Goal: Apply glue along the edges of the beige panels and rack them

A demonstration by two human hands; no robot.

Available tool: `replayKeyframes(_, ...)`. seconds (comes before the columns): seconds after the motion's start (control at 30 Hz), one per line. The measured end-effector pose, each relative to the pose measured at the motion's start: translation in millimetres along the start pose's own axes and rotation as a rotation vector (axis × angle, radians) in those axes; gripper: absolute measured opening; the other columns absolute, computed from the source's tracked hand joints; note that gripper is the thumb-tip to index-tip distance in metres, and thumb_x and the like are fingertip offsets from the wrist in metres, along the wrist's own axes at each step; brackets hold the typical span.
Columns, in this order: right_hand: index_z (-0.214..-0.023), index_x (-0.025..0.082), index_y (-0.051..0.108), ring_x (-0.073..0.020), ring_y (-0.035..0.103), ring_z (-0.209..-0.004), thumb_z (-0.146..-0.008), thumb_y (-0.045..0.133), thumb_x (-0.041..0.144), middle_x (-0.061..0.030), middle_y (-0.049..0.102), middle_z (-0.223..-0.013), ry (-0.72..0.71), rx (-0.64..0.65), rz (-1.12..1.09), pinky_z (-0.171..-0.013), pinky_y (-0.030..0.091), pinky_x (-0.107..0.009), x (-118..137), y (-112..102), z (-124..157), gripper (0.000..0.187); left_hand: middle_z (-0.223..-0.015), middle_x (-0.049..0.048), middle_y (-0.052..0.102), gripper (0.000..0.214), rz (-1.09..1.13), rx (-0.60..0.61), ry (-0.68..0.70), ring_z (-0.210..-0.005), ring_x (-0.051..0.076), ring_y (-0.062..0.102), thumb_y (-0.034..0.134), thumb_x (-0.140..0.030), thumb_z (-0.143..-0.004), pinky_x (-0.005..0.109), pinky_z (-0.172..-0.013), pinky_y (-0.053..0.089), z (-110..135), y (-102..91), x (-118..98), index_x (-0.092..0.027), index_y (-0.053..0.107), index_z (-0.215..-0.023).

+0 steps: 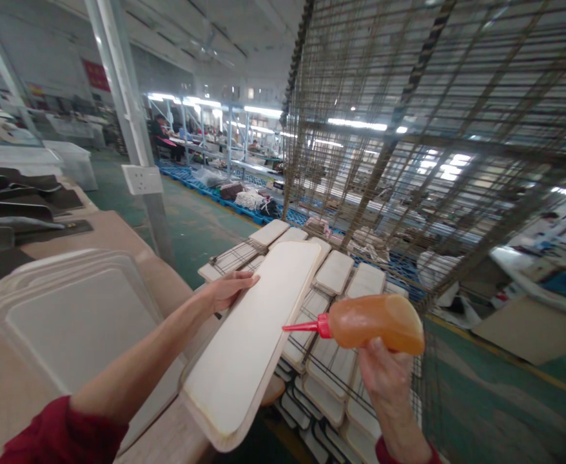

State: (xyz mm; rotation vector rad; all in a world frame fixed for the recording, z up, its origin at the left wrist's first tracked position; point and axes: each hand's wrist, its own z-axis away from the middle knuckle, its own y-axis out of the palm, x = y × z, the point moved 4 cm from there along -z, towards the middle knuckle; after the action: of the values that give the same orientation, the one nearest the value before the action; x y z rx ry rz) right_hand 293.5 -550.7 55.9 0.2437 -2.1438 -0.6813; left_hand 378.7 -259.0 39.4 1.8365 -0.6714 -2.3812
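My left hand (232,291) grips the left edge of a long white panel (258,322) with rounded corners and a pale tan border. The panel is tilted, and its far end is over a wire rack. A squeeze bottle (374,322) of amber liquid lies sideways in my right hand (384,374), its fingers wrapped round it from below. Its red nozzle (307,327) points left, with the tip at the panel's right edge. Whether liquid is coming out, I cannot tell.
Similar white panels lie on tiers of the wire rack (225,258). Raised wire shelves (384,116) lean overhead at right. Larger white panels (75,316) are stacked on the tan table (104,225) at left. A metal post (133,129) carries a socket box (141,179).
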Motion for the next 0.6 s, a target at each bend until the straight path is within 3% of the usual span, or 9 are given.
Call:
replayKeyframes(0.23,-0.077,0.023,0.069,-0.0111,0.065,-0.062,-0.059,0.081,0.024,0.0019,0.071,-0.071,-0.028,0.013,0.051,-0.063,0.055,-0.019,5,2,0,0.022,-0.071,0.0098,0.074,0.025,0.020,-0.020,0.006,-0.059,0.019,0.069,0.081,-0.021,-0.064,0.028,-0.059,0.057,-10,0.8,-5,-0.009,0.069,-0.083)
replayKeyframes(0.37,-0.085,0.022,0.069,-0.0157,0.067,-0.068,-0.058,0.081,0.027,-0.0015,0.072,-0.075,-0.012,0.028,0.085,-0.059,0.056,-0.023,5,0,0,0.030,-0.072,0.0114,0.074,0.025,0.015,-0.026,-0.003,-0.059,0.019,0.069,0.080,-0.020,-0.065,0.028,-0.058,0.057,-14,2.3,-9,-0.007,0.070,-0.083)
replayKeyframes(0.6,-0.102,0.028,0.065,-0.0164,0.068,-0.083,-0.066,0.074,0.034,-0.0009,0.072,-0.089,0.004,0.072,0.151,-0.067,0.057,-0.024,2,-2,3,0.037,-0.068,0.0091,0.074,0.018,0.002,-0.046,-0.011,-0.056,0.018,0.067,0.079,-0.019,-0.066,0.029,-0.060,0.056,-22,2.9,-17,-0.008,0.070,-0.078)
